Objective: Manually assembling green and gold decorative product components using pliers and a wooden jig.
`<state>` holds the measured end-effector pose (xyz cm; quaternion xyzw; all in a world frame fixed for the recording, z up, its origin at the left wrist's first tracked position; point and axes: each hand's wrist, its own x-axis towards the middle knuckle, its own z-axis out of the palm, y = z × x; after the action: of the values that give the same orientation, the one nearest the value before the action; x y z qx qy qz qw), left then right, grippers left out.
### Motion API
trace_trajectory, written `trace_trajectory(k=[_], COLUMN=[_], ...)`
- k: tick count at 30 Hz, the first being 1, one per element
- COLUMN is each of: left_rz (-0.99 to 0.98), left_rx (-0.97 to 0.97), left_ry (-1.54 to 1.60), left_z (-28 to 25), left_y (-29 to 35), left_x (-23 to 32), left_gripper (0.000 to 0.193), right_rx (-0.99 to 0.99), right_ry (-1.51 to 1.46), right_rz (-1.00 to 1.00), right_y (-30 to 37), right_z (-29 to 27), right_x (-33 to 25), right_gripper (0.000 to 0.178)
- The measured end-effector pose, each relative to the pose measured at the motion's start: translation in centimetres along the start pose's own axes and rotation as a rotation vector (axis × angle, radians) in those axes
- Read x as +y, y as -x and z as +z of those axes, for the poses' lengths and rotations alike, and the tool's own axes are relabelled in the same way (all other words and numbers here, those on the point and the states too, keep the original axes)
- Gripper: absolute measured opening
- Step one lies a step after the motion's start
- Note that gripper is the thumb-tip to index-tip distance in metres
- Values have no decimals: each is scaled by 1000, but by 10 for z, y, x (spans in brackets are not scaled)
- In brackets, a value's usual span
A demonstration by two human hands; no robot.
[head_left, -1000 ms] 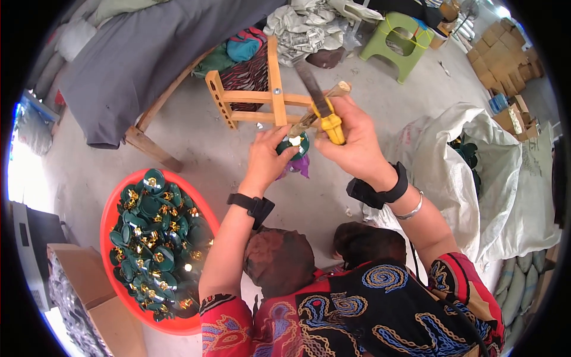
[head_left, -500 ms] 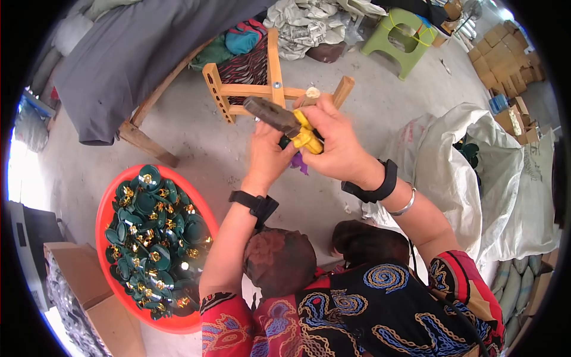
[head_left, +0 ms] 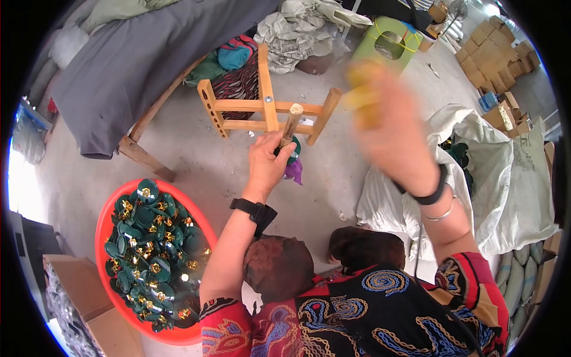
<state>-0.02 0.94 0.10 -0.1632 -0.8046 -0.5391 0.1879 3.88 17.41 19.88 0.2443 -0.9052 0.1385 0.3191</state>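
My left hand (head_left: 266,163) is closed round a short wooden stick (head_left: 291,124) that points up and away. Against that hand sits a dark green round piece (head_left: 294,150), mostly covered by the fingers, with a purple strip (head_left: 293,171) hanging below. Up and to the right, my right hand (head_left: 397,134) is blurred by motion, clenched on yellow-handled pliers (head_left: 364,98); their dark jaws cannot be made out. To the left stands a red basin (head_left: 102,235), heaped with dark green round pieces (head_left: 156,269) bearing gold-coloured metal parts.
A wooden frame (head_left: 238,106) stands just beyond my hands. Grey cloth (head_left: 154,59) drapes a wooden-legged bench at far left. An open white sack (head_left: 499,172) holds more green pieces on the right. Cardboard boxes (head_left: 491,47) and a green plastic stool (head_left: 410,37) are farther back.
My right hand has swung up and right with the pliers, away from the stick. My left hand still grips the stick, now more fully visible. The view has shifted slightly.
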Motion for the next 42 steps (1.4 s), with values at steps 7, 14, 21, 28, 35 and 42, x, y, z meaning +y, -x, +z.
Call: trace_trajectory(k=[7, 14, 21, 28, 35, 42], left_rz=[15, 35, -185, 85, 187, -494], left_rx=[-41, -178, -77, -513, -196, 331], left_ry=[50, -75, 108, 562, 189, -620], left_z=[-2, -14, -49, 56, -57, -297], left_y=[-8, 1, -48, -87, -84, 146], left_x=[-2, -26, 122, 309, 209, 6], left_gripper=[29, 29, 17, 54, 52, 25], right_rx=[-146, -29, 405, 495, 173, -34], right_ry=[-335, -777, -579, -777, -982, -1081], right_rz=[153, 75, 620, 380, 658, 689], right_y=[0, 34, 74, 111, 122, 105], right_z=[-2, 84, 16, 65, 17, 46], right_x=[5, -18, 39, 1, 30, 0], right_gripper=[29, 34, 33, 31, 38, 43])
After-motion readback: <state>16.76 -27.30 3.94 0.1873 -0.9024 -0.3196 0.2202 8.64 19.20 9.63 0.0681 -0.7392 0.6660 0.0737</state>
